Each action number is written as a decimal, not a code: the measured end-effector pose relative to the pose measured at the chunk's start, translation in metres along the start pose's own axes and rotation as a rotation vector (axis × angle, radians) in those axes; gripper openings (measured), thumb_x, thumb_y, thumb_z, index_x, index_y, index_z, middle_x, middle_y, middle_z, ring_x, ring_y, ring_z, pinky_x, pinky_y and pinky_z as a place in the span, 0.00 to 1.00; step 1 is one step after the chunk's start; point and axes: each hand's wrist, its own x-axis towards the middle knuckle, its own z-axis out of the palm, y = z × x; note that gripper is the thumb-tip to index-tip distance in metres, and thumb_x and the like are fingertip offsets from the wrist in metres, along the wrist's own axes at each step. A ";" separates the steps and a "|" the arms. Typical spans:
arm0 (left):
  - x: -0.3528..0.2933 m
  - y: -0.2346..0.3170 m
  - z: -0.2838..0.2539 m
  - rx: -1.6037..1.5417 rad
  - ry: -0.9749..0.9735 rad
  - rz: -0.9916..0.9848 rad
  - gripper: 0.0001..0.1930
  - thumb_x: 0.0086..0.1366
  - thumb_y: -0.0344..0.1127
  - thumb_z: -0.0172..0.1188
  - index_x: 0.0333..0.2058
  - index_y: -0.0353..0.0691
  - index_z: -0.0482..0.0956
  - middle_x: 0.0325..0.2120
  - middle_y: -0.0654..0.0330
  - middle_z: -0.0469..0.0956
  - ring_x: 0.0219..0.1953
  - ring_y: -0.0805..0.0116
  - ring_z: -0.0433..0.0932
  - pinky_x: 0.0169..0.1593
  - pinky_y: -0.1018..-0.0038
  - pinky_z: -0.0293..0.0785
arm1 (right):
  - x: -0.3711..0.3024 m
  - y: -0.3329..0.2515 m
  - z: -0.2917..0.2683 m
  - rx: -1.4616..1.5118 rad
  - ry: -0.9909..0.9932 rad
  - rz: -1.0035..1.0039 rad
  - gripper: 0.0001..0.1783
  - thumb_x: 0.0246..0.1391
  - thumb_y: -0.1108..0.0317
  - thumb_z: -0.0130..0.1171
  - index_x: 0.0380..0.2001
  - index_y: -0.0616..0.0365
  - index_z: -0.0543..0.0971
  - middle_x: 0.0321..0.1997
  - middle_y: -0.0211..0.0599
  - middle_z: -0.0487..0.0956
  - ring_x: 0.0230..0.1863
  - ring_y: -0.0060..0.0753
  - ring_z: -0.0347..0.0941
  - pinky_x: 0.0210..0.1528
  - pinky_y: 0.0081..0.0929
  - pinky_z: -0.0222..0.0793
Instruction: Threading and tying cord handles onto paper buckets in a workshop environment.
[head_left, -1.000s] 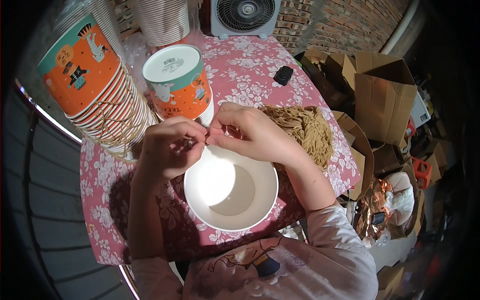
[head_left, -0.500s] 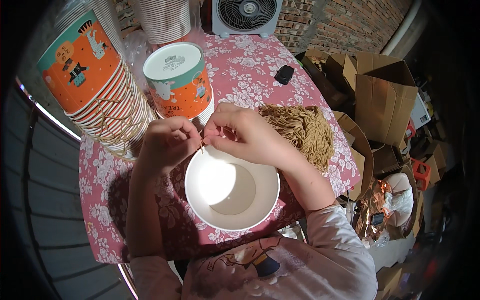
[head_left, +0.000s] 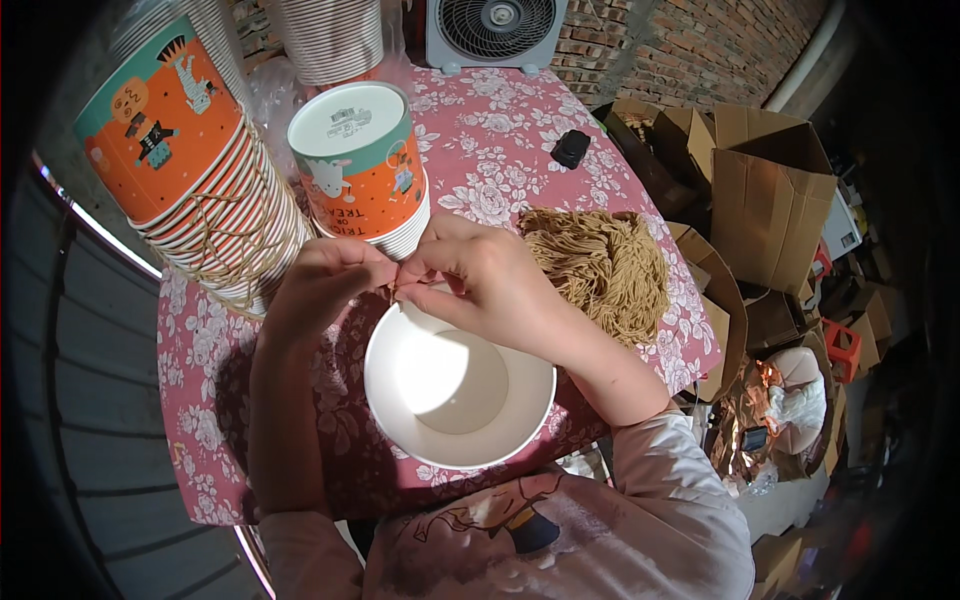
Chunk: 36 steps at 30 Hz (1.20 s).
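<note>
A white paper bucket (head_left: 530,395) sits in front of me, its open mouth facing up. My left hand (head_left: 328,284) and my right hand (head_left: 478,272) meet at its far left rim. The fingertips of both are pinched together on a short piece of tan cord (head_left: 393,293) at the rim; most of the cord is hidden by the fingers. Beyond my right hand lies a loose bundle of tan cords (head_left: 605,265). Just past my hands stands an upside-down stack of orange and teal printed paper buckets (head_left: 360,180).
A leaning stack of similar buckets (head_left: 160,130), cords hanging over it, stands at left. More stacked white buckets (head_left: 335,40) and a grey fan (head_left: 495,35) are at the back. A small black object (head_left: 570,149) lies on the floral tablecloth (head_left: 480,130). Cardboard boxes (head_left: 770,200) crowd the right.
Both hands have shifted slightly left and drawn closer together at the rim, still pinching. The bucket has moved slightly left and toward me.
</note>
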 end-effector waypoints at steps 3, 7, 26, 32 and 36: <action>-0.003 0.008 0.003 -0.002 -0.007 0.000 0.10 0.66 0.35 0.64 0.36 0.33 0.84 0.28 0.69 0.81 0.29 0.84 0.75 0.34 0.84 0.70 | 0.000 0.000 0.000 0.019 0.002 0.006 0.06 0.53 0.69 0.69 0.33 0.59 0.85 0.33 0.36 0.81 0.27 0.32 0.79 0.29 0.28 0.74; -0.003 0.012 0.000 -0.028 -0.091 -0.059 0.09 0.63 0.34 0.67 0.36 0.34 0.84 0.28 0.69 0.82 0.28 0.86 0.75 0.30 0.86 0.68 | 0.000 0.000 -0.001 0.003 -0.021 0.047 0.06 0.50 0.70 0.69 0.32 0.59 0.85 0.33 0.36 0.81 0.28 0.31 0.79 0.29 0.27 0.74; -0.006 0.014 0.001 -0.051 -0.090 -0.057 0.09 0.64 0.31 0.66 0.39 0.30 0.83 0.33 0.62 0.84 0.35 0.80 0.80 0.42 0.82 0.76 | 0.001 -0.004 0.002 0.040 0.055 0.043 0.07 0.49 0.71 0.71 0.33 0.59 0.85 0.31 0.34 0.78 0.26 0.29 0.77 0.27 0.27 0.74; -0.003 0.001 -0.003 -0.083 -0.063 0.053 0.11 0.67 0.34 0.60 0.38 0.30 0.83 0.33 0.61 0.84 0.36 0.77 0.80 0.46 0.78 0.76 | 0.000 0.002 0.005 -0.107 0.149 -0.143 0.06 0.49 0.67 0.70 0.28 0.56 0.83 0.30 0.33 0.76 0.25 0.40 0.79 0.27 0.37 0.74; -0.002 -0.001 -0.006 -0.089 -0.112 0.057 0.11 0.67 0.34 0.58 0.37 0.31 0.83 0.33 0.61 0.84 0.37 0.76 0.81 0.46 0.78 0.76 | 0.000 -0.002 0.005 -0.179 0.100 -0.125 0.05 0.48 0.71 0.71 0.29 0.57 0.84 0.31 0.32 0.78 0.27 0.34 0.81 0.27 0.31 0.76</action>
